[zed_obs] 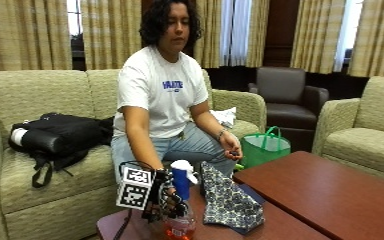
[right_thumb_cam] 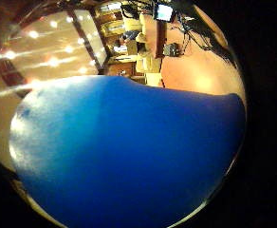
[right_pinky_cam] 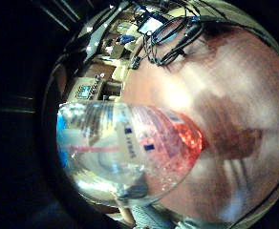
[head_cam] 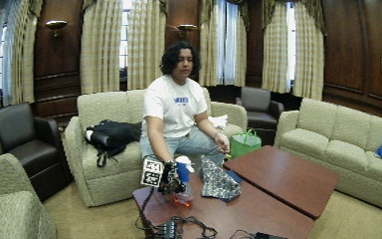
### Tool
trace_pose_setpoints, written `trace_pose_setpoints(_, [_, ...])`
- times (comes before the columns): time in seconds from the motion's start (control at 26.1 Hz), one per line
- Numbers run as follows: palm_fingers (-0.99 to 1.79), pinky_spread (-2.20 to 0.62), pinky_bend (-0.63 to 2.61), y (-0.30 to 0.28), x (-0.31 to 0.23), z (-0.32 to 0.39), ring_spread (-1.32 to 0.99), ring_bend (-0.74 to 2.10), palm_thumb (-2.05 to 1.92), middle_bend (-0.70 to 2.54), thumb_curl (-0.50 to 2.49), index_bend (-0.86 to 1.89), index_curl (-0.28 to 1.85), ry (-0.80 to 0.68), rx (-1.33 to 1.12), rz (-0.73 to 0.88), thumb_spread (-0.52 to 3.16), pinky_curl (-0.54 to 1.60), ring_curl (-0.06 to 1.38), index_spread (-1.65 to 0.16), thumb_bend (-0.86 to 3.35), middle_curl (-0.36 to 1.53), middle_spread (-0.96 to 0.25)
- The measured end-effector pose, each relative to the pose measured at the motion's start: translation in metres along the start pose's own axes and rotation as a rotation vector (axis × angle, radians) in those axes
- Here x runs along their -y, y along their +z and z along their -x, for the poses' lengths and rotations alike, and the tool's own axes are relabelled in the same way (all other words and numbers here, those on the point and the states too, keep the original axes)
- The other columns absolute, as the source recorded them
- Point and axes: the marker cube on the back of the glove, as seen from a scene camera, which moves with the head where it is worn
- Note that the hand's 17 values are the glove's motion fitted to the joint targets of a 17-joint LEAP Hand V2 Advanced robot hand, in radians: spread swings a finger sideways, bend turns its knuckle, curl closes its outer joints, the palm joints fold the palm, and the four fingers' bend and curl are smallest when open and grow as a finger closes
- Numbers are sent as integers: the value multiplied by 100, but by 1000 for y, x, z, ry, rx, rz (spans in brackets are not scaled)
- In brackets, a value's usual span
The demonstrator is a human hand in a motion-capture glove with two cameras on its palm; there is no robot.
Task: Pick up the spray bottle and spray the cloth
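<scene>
While the gloved right hand [zed_obs: 166, 200] curls its fingers round the spray bottle [zed_obs: 180, 205] standing on the table [zed_obs: 325, 195] just beside the draped cloth [zed_obs: 228, 202], a tilt could send the spray past the cloth. The trigger finger is hidden; so is the nozzle's aim.

We see the bottle [zed_obs: 180, 210] upright on the table [zed_obs: 325, 200] at its near edge, the right hand [zed_obs: 162, 200] around it. The cloth [zed_obs: 228, 200] hangs just beside it, held up by the bare hand [zed_obs: 230, 149]. A bag [zed_obs: 59, 134] lies on the sofa [zed_obs: 25, 190] behind.
</scene>
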Motion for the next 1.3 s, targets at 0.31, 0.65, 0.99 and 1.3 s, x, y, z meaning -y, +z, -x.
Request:
trace_pose_setpoints(0.31, [57,-6,33,25,22,15,-27,52,73,28,36,17,20,-48,-55,-26,80,34,32,-41,-3,35,-23])
trace_pose_setpoints(0.65, [128,-20,38,37,31,28,-24,57,89,38,44,19,28,-138,-102,-148,70,35,35,-34,2,40,-24])
trace_pose_setpoints(0.99, [143,-30,34,21,33,39,-23,58,93,55,55,34,40,-164,-125,-274,40,37,40,-31,-2,48,-22])
trace_pose_setpoints(1.3, [141,-32,37,-12,21,139,-23,62,93,58,61,36,45,-296,-298,-17,29,37,43,-29,-3,49,-21])
